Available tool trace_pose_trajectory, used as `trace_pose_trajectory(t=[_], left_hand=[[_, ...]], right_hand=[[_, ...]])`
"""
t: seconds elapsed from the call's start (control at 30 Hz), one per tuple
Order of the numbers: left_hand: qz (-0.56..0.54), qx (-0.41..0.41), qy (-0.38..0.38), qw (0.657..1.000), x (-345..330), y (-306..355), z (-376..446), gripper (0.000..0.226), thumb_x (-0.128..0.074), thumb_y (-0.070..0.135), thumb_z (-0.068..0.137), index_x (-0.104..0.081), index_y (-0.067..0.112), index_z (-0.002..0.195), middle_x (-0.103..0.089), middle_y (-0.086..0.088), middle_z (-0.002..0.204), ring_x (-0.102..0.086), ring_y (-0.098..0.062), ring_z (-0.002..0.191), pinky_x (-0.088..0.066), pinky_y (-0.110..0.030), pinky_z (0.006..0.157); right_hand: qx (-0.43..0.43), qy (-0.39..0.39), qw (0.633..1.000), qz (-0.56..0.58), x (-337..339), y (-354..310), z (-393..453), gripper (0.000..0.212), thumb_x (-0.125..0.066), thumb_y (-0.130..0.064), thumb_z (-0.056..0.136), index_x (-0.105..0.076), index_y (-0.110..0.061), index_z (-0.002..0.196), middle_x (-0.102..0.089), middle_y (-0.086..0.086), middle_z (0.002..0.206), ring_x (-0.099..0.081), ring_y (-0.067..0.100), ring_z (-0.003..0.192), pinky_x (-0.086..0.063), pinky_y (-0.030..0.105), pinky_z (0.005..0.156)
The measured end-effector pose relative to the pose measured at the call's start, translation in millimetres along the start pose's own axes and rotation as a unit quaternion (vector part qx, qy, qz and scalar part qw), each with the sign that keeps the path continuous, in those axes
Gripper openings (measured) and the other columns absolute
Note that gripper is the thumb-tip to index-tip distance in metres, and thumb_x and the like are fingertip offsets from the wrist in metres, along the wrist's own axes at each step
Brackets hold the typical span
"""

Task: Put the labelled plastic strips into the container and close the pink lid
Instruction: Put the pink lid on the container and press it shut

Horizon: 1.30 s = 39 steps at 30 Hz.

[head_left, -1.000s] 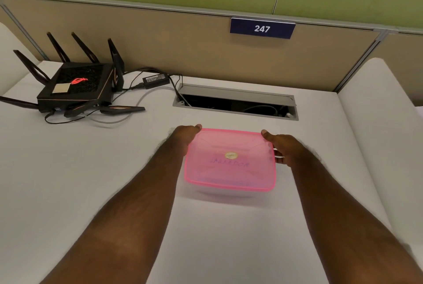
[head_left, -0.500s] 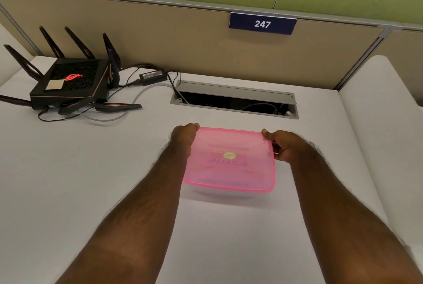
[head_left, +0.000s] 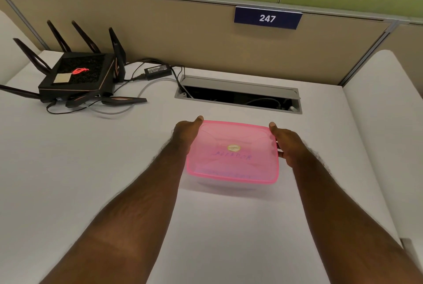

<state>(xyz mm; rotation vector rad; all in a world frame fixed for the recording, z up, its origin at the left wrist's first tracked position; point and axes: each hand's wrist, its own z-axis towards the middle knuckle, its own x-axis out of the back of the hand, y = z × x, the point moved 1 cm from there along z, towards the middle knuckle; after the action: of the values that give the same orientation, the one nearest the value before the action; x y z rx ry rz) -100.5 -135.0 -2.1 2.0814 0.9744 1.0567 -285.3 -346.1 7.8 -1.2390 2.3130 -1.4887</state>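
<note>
**White desk, box held at both sides**

White desk [head_left: 68, 169], beige partition behind. Container [head_left: 225, 184] sits mid-desk, pink lid [head_left: 232, 153] on top. Left hand [head_left: 185, 134] wraps the lid's left edge, thumb on its far corner. Right hand [head_left: 289, 144] clasps the right edge likewise. Black router [head_left: 77, 77] far left, well apart.

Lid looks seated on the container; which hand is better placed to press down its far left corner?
Left. The left hand grips the pink lid at that side, thumb already on the far left corner. The right hand holds the opposite edge and would have to cross the lid.
</note>
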Motion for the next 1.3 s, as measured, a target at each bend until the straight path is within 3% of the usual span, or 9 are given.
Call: trace_pose_trajectory(t=[0.1, 0.27, 0.4, 0.6, 0.9, 1.3], left_hand=[[-0.002, -0.017, -0.032, 0.999, 13.9, -12.7, -13.6, 0.044, -0.053, 0.053, 0.09, -0.06, 0.01, 0.09, -0.061, -0.008, 0.087, -0.056, -0.026, 0.08, -0.045, -0.035, 0.073], [-0.082, 0.008, -0.119, 0.989, 47.2, -53.4, -48.3, 0.027, -0.065, 0.04, 0.087, -0.066, 0.015, 0.095, -0.067, -0.004, 0.093, -0.058, -0.02, 0.076, -0.049, -0.032, 0.067], [-0.118, 0.02, -0.179, 0.977, 54.9, -84.0, -72.4, 0.02, -0.071, 0.028, 0.085, -0.067, 0.014, 0.099, -0.064, -0.004, 0.09, -0.058, -0.018, 0.074, -0.051, -0.03, 0.065], [-0.118, 0.003, -0.2, 0.973, 66.5, -91.0, -78.0, 0.013, -0.068, 0.024, 0.088, -0.068, 0.013, 0.095, -0.066, -0.003, 0.087, -0.061, -0.016, 0.075, -0.053, -0.028, 0.067], [-0.078, -0.038, -0.236, 0.968, 128.4, -134.6, -107.9, 0.011, -0.069, 0.022, 0.087, -0.07, 0.013, 0.093, -0.068, 0.005, 0.072, -0.063, -0.012, 0.069, -0.054, -0.029, 0.069], [-0.025, -0.024, -0.235, 0.971, 173.4, -197.2, -145.7, 0.015, -0.071, 0.024, 0.085, -0.068, 0.012, 0.095, -0.07, 0.001, 0.076, -0.065, -0.016, 0.074, -0.055, -0.035, 0.077]], right_hand=[[0.023, -0.031, 0.999, 0.014, 8.0, 9.6, -22.5, 0.048, -0.046, -0.051, 0.095, -0.057, -0.014, 0.125, -0.062, 0.006, 0.121, -0.059, 0.03, 0.11, -0.051, 0.045, 0.088], [0.004, -0.057, 0.998, 0.03, 23.5, 44.6, -59.2, 0.027, -0.057, -0.045, 0.092, -0.062, -0.025, 0.109, -0.069, 0.0, 0.111, -0.065, 0.024, 0.102, -0.053, 0.044, 0.086], [0.002, -0.045, 0.998, 0.051, 19.7, 71.3, -79.0, 0.03, -0.063, -0.035, 0.091, -0.062, -0.018, 0.116, -0.069, 0.007, 0.11, -0.065, 0.027, 0.102, -0.056, 0.039, 0.076], [0.012, 0.005, 0.996, 0.087, 7.4, 74.8, -94.8, 0.024, -0.064, -0.021, 0.091, -0.067, -0.005, 0.109, -0.064, 0.013, 0.09, -0.06, 0.021, 0.078, -0.056, 0.029, 0.063], [0.035, -0.005, 0.998, 0.053, -17.8, 94.8, -166.0, 0.023, -0.065, -0.02, 0.091, -0.067, -0.007, 0.11, -0.069, 0.016, 0.095, -0.065, 0.025, 0.081, -0.058, 0.032, 0.068], [0.005, -0.003, 1.0, 0.023, -47.1, 137.2, -240.2, 0.017, -0.064, -0.016, 0.091, -0.067, -0.012, 0.107, -0.071, 0.011, 0.096, -0.071, 0.025, 0.081, -0.059, 0.029, 0.066]])
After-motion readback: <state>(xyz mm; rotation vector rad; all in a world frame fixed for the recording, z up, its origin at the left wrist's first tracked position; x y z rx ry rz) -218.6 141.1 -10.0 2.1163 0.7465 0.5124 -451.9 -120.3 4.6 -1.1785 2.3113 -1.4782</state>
